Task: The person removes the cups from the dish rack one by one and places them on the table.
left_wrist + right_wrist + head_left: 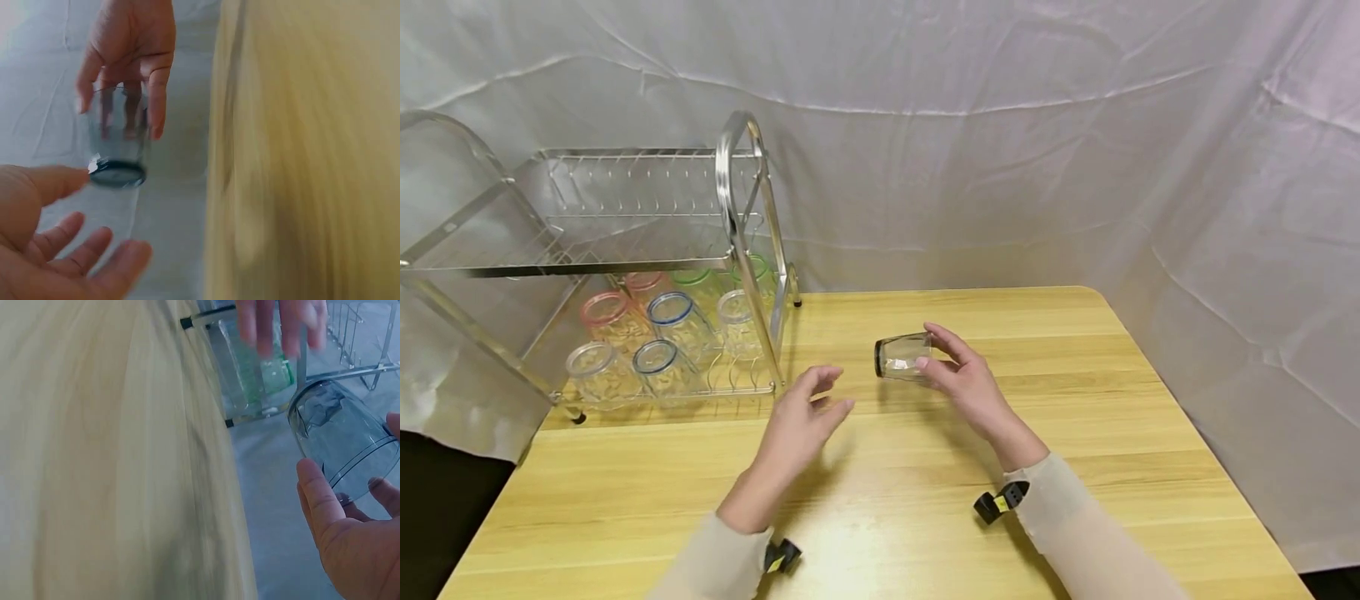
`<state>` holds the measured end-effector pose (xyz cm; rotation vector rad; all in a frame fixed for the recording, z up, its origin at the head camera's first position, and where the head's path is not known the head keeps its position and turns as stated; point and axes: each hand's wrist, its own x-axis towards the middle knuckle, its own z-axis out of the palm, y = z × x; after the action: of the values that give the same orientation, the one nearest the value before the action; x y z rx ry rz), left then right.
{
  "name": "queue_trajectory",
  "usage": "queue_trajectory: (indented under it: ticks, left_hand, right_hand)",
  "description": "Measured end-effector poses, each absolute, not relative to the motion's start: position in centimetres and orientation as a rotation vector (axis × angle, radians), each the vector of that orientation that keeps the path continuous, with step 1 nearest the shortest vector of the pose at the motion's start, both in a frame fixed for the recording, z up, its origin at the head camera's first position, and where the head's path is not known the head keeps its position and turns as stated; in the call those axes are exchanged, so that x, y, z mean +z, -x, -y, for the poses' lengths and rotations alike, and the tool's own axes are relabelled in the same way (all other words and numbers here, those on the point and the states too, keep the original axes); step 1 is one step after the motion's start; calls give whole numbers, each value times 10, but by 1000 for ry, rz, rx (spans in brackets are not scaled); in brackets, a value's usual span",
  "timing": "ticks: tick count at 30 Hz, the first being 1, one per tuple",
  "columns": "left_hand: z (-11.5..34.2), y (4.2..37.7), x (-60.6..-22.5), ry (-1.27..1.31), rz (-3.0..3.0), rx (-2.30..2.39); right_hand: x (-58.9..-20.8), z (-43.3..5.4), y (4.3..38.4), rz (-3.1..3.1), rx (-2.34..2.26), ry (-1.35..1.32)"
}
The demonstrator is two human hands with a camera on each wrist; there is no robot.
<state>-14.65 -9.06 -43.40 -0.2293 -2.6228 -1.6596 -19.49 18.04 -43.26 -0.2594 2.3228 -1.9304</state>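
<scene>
My right hand (pixel 966 383) grips a clear glass tumbler (pixel 904 357) near its rim, above the table. The tumbler lies on its side in the air, its dark thick base pointing left toward my left hand (pixel 797 421). That hand hovers over the table with fingers apart and loosely bent, holding nothing. In the left wrist view the tumbler (pixel 117 140) hangs from the right hand's fingers, its base close to my left thumb; whether they touch I cannot tell. The right wrist view shows fingers and thumb around the tumbler (pixel 347 437).
A two-tier metal dish rack (pixel 730 262) stands at the left. Its lower shelf holds several upturned glasses, among them a blue-rimmed glass (pixel 681 325), a red-rimmed glass (pixel 617 321) and a green glass (pixel 700 292). The wooden table (pixel 887 517) meets a pale cloth backdrop (pixel 962 183).
</scene>
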Motion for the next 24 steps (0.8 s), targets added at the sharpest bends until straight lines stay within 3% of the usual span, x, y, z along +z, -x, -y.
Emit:
queue_trajectory:
  ticks: [9, 24]
  left_hand:
    - [143, 124, -429, 116, 2569, -936]
    - [146, 154, -445, 112, 2634, -921]
  right_hand:
    - [-426, -189, 224, -2562, -1709, 244]
    - [-411, -166, 282, -2938, -1083, 326]
